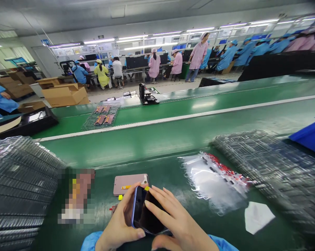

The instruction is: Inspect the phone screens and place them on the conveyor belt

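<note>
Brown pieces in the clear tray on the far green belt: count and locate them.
4: back-left piece, back-right piece, front-left piece and front-right piece in the tray. Others may be hidden beneath if trays are stacked.

Factory floor, electronics assembly by the look of it. Long green counter (pixel 136 150) across the view, stack of clear plastic trays (pixel 21 188) at left, phone-like handset (pixel 152 218) held over it, black fixture (pixel 148 99) on its far side. Beyond: workers (pixel 198 55) in pink, blue and yellow smocks (pixel 154 65) and caps (pixel 154 50), mostly seated along a row of workstations (pixel 135 62) under tube lights (pixel 200 29). Cardboard boxes (pixel 64 97) on the left.
</note>
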A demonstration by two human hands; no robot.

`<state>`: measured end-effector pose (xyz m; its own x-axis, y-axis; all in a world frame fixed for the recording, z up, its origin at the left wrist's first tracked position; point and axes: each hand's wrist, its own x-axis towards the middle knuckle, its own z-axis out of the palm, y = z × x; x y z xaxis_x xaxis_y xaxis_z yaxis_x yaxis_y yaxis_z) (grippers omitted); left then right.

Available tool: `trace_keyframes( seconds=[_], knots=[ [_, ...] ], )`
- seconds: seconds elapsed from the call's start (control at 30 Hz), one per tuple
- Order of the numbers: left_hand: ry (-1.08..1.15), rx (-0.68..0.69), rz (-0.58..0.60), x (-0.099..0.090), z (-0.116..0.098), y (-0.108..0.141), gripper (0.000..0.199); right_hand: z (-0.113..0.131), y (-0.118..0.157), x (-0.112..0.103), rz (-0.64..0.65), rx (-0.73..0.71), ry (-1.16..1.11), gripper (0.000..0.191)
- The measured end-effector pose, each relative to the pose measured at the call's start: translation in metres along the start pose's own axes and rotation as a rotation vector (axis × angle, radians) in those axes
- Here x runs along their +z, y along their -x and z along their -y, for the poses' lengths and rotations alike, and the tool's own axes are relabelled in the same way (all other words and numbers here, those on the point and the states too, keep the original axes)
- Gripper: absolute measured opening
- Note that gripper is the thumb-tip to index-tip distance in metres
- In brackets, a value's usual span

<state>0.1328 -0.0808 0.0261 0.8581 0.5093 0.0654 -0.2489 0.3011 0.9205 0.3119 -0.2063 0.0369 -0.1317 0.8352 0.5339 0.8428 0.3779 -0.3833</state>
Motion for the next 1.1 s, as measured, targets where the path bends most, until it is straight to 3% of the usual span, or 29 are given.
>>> trace_keyframes(
  seconds=[0.1,0.23,0.33,0.43,0.5,0.57,0.8,0.97,1.1],
  knots=[
    [0.117,-0.100,-0.116,0.006,0.003,-0.004,0.086,0.004,-0.001,0.008,-0.081,0.103,-0.028,0.066],
    [0.245,-0.247,-0.325,0.011,-0.004,-0.017,0.045,0.002,0.001,0.015,-0.153,0.319,-0.340,0.089],
    [0.224,-0.264,-0.435,0.004,-0.019,-0.026,0.040,-0.006,0.003,0.011,-0.071,0.607,-0.797,0.077],
    [0.221,-0.263,-0.483,-0.007,-0.033,-0.032,0.045,-0.011,0.004,0.006,0.131,0.863,-1.212,0.062],
    [0.208,-0.262,-0.464,-0.012,-0.039,-0.035,0.048,-0.012,0.003,0.005,0.241,0.887,-1.397,0.055],
    [0.196,-0.263,-0.441,-0.013,-0.041,-0.037,0.049,-0.011,0.003,0.007,0.262,0.851,-1.468,0.046],
    [0.185,-0.221,-0.461,-0.009,-0.036,-0.040,0.048,-0.007,0.003,0.013,0.146,0.813,-1.350,0.042],
    [0.175,-0.251,-0.358,-0.005,-0.035,-0.035,0.047,-0.006,0.001,0.010,0.067,0.845,-1.307,0.043],
    [0.041,-0.247,-0.203,-0.001,-0.033,-0.024,0.048,-0.009,0.002,0.007,-0.023,0.845,-1.293,0.040]
  ],
)
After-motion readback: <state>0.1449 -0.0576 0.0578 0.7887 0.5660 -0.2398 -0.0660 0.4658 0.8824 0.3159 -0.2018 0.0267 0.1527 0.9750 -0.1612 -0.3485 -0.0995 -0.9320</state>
